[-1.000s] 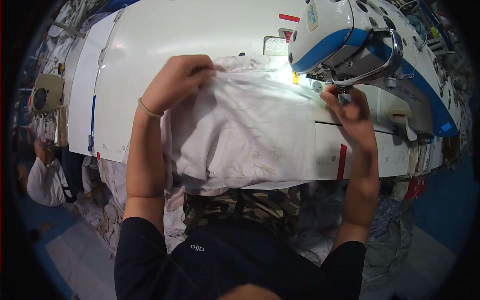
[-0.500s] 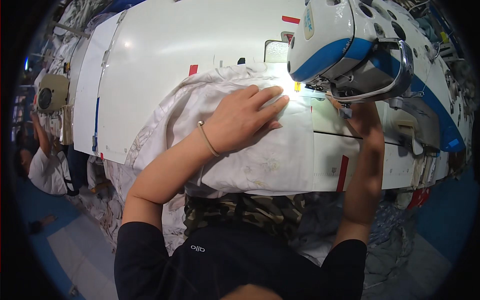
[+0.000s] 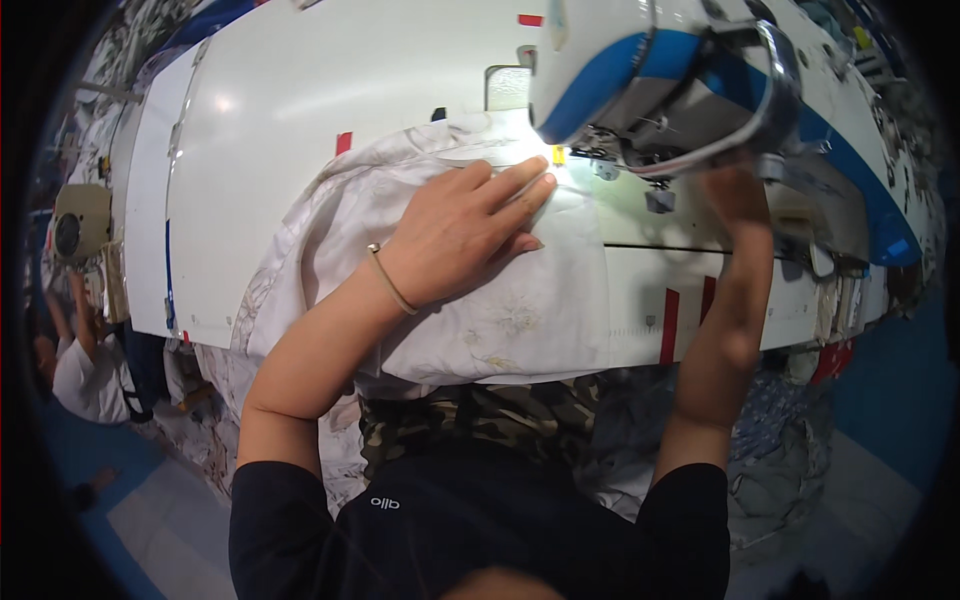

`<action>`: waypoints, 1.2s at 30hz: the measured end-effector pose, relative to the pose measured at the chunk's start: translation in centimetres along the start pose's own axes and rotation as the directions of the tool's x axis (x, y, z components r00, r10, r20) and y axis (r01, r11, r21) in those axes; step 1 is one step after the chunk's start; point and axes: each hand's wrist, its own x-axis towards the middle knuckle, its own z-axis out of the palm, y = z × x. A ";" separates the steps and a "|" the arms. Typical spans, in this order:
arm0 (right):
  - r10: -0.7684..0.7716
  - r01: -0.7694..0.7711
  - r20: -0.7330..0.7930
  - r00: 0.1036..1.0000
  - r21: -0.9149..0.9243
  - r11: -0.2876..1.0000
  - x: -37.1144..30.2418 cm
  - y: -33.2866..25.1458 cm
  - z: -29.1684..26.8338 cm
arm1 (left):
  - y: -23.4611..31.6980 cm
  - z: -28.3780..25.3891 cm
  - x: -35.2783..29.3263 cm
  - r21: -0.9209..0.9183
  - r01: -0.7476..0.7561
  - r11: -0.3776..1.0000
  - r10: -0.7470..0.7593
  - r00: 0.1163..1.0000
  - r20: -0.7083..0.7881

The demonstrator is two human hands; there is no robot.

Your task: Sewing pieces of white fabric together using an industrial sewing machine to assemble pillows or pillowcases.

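A pale, shiny fabric [image 3: 480, 335] with a faint floral print lies over the machine bed and hangs off the front edge. My left hand [image 3: 455, 225] rests on it, palm down with fingers stretched out. Its fingertips are by the lit needle area of a white and blue sewing machine [image 3: 600, 85], close to a small yellow part [image 3: 558, 155] there. To the right, my right hand [image 3: 735, 190] is beneath the machine head, beside the curved metal guard [image 3: 785, 90]. Its fingers are blurred and mostly hidden, so whether they hold anything does not show.
The white sewing table [image 3: 270, 95] stretches left and behind, marked with red tape strips [image 3: 669, 325]. Heaped cloth [image 3: 775, 460] lies below the table's right side. Far left, another person in a white shirt [image 3: 90, 380] is near a beige machine [image 3: 82, 225].
My right hand has drawn back rightward from the needle area, under the machine head. My left hand keeps its place on the fabric. The whole view has shifted slightly.
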 end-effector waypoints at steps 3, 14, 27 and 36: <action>0.086 -0.037 -0.142 0.986 0.313 0.949 -0.2 1.2 1.5 | 0.0 0.2 0.2 0.009 -0.020 1.000 0.020 1.000 -0.017; 0.297 -0.174 -0.061 0.953 0.693 0.699 0.1 1.2 1.0 | 0.0 0.4 0.3 0.007 -0.037 0.999 0.037 0.999 -0.016; 0.394 -0.275 0.024 0.919 0.755 0.595 -0.1 1.9 2.7 | -0.4 0.3 0.2 -0.010 -0.019 1.000 0.019 1.000 0.003; 0.278 -0.278 0.010 0.961 0.038 0.960 -0.1 2.5 3.1 | 0.4 -0.1 0.0 0.086 0.049 0.995 -0.054 0.997 0.052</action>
